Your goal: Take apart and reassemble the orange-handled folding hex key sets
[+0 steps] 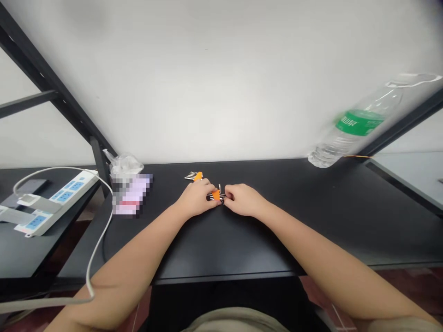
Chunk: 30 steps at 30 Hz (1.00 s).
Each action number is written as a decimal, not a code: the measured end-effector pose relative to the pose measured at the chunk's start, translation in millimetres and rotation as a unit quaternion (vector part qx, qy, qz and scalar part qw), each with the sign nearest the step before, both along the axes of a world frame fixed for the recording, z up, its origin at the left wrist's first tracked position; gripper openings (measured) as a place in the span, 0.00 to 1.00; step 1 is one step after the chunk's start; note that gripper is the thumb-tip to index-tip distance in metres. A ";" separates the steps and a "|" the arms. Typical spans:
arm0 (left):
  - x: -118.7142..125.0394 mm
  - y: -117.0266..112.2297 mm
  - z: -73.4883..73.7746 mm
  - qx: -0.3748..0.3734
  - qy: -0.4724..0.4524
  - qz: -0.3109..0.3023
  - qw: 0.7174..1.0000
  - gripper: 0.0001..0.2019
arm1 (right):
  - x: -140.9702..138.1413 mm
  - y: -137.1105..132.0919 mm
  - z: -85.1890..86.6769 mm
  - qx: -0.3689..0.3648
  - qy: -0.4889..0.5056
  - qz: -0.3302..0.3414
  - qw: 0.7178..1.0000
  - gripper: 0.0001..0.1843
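Over the middle of the black table, my left hand [194, 200] is closed on a hex key set [216, 195] with an orange holder and several metal keys. My right hand [245, 200] is closed at the right end of this set, its thumb and fingertips pinched at the key ends. Exactly which key they grip is too small to make out. One bent key end stands up between the two hands. Just behind my left hand lies a second set of hex keys [193, 175] with an orange holder, partly covered by my fingers.
A large plastic bottle [360, 122] with a green label stands at the back right. To the left are a crumpled clear bag [126, 164], a blurred-out purple packet [134, 196] and a white power strip [65, 197]. A white cable [100, 240] runs over my left forearm.
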<state>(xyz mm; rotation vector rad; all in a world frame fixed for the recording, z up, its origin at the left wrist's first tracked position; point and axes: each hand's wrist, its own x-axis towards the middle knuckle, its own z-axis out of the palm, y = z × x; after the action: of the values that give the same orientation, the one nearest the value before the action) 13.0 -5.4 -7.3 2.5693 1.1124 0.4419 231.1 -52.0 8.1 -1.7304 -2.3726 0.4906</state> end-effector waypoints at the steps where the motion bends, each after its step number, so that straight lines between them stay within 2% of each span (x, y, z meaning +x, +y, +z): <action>1: -0.2 0.3 0.0 -0.003 -0.003 -0.002 1.000 0.16 | 1.2 0.5 -0.5 0.013 0.012 0.003 1.000 0.06; 5: -1.2 1.6 0.4 -0.013 -0.009 -0.007 1.000 0.16 | -0.3 0.4 -4.5 0.041 0.024 0.036 0.998 0.12; 7: -1.7 2.3 0.4 -0.018 -0.008 -0.007 1.000 0.17 | -3.5 0.1 -5.9 0.043 0.009 0.044 0.998 0.12; 14: -0.3 1.4 2.6 -0.028 -0.003 -0.001 1.000 0.15 | -12.3 -2.2 -5.4 0.045 -0.021 0.006 0.999 0.10; 22: -2.7 2.0 2.9 -0.029 0.003 0.026 0.999 0.15 | -4.7 2.9 -6.4 0.013 0.016 -0.006 1.000 0.11; 26: -5.0 4.7 0.3 -0.034 -0.003 0.020 0.999 0.17 | 0.7 8.8 -7.4 -0.009 0.066 0.007 0.998 0.07; 30: -5.5 5.3 -0.1 -0.037 -0.002 0.019 0.999 0.17 | 2.1 12.3 -13.5 0.012 0.050 -0.009 0.999 0.08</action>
<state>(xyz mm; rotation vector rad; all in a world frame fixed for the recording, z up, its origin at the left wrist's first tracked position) 7.5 -0.1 -7.4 2.4870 1.1560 0.4076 233.2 -39.7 -5.4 -1.6752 -2.2816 0.5304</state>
